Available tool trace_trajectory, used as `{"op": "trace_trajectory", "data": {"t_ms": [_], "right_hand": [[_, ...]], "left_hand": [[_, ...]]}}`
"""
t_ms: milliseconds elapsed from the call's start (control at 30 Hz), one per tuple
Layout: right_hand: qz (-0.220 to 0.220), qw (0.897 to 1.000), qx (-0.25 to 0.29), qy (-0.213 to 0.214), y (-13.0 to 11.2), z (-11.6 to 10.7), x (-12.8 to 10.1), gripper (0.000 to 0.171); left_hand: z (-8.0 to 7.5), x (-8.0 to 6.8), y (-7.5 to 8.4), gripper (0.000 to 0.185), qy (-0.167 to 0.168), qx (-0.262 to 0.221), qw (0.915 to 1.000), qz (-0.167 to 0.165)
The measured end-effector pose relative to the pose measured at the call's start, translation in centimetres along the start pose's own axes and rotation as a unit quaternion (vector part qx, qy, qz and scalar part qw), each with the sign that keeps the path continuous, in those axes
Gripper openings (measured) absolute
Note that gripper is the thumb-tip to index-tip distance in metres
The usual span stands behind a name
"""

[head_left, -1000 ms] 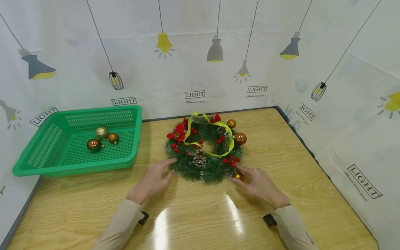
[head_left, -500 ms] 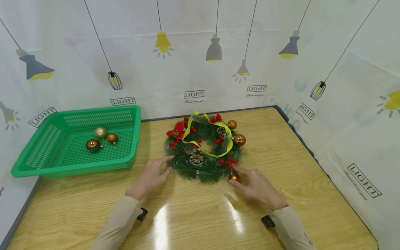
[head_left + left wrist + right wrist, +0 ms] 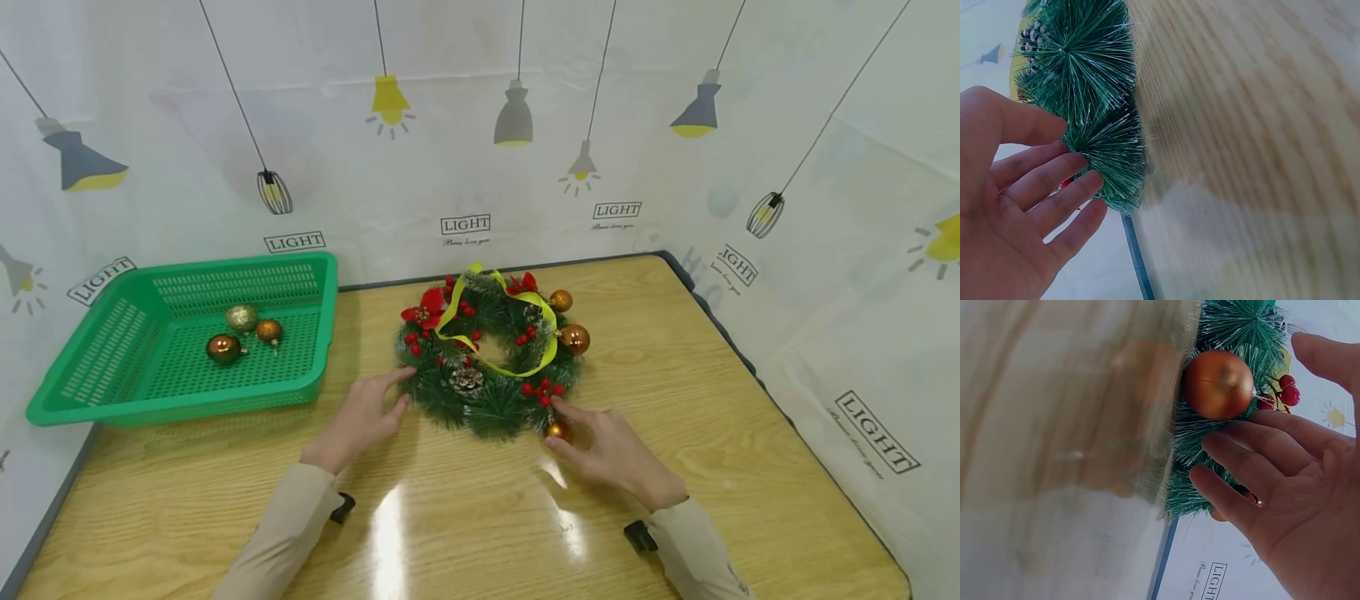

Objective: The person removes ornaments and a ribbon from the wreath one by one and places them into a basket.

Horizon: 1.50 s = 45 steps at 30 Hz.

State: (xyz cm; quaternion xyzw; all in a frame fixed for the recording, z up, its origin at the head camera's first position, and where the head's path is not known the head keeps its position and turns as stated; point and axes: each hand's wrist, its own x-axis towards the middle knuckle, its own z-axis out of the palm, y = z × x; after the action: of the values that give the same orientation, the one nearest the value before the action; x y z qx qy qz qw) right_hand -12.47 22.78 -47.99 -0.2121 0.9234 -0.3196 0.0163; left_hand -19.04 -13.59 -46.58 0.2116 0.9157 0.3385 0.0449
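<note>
The wooden bench (image 3: 675,392) fills the lower half of the head view, with a white curtain printed with hanging lamps closing it in behind and on both sides. At the bench's far left stands a green perforated basket (image 3: 90,400), and in it lie three loose balls (image 3: 243,332), two coppery and one pale gold, close together and well apart from both hands.

Near the middle of the bench lies the wreath (image 3: 491,408), flat on the wood, a ring of green needles with red berries, red flowers, a pine cone and a yellow ribbon looped over it. Two orange balls sit on its far right rim.

The left hand (image 3: 360,421) lies at the wreath's near-left edge, fingers straight and relaxed, grasping nothing; the left wrist view shows its fingertips (image 3: 1088,181) just touching the needle tufts.

The right hand (image 3: 611,450) lies at the near-right edge, also released, with straight fingers and thumb spread to either side of a small copper ball (image 3: 556,430) tucked into the rim; whether any fingertip touches the ball I cannot tell. In the right wrist view that ball (image 3: 1218,384) sits just beyond the fingertips (image 3: 1210,440), against the needles, with red berries beside it.

The ball lies directly ahead of the right hand, which is by far the nearer of the two; the left hand is across the wreath's whole near arc from it
</note>
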Motion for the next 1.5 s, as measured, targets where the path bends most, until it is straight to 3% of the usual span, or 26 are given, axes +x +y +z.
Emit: {"op": "trace_trajectory", "data": {"t_ms": [300, 533, 1233, 1400, 1500], "right_hand": [[-0.015, 1.0, 0.008, 0.003, -0.2, 0.3, -0.1, 0.065], [-0.011, 1.0, 0.018, -0.005, -0.4, 0.5, -0.1, 0.066], [0.0, 0.999, 0.027, -0.025, -1.6, 0.8, 0.0, 0.066], [0.005, 0.999, 0.019, -0.046, -1.6, -0.3, 0.0, 0.067], [0.023, 0.999, 0.021, -0.03, -1.2, -2.3, -0.2, 0.062]], "left_hand": [[-0.2, 0.4, -0.2, 0.051, 0.001, -0.002, 1.0, -0.009], [-0.4, 0.4, -0.3, 0.053, -0.015, -0.019, 0.9995, -0.021], [-1.0, 1.1, -0.7, 0.055, -0.016, -0.037, 0.9982, -0.045], [-1.0, 0.9, -0.6, 0.06, -0.009, -0.029, 0.9986, -0.043], [-0.7, 0.2, -0.2, 0.063, -0.001, 0.003, 0.9997, -0.023]]}}
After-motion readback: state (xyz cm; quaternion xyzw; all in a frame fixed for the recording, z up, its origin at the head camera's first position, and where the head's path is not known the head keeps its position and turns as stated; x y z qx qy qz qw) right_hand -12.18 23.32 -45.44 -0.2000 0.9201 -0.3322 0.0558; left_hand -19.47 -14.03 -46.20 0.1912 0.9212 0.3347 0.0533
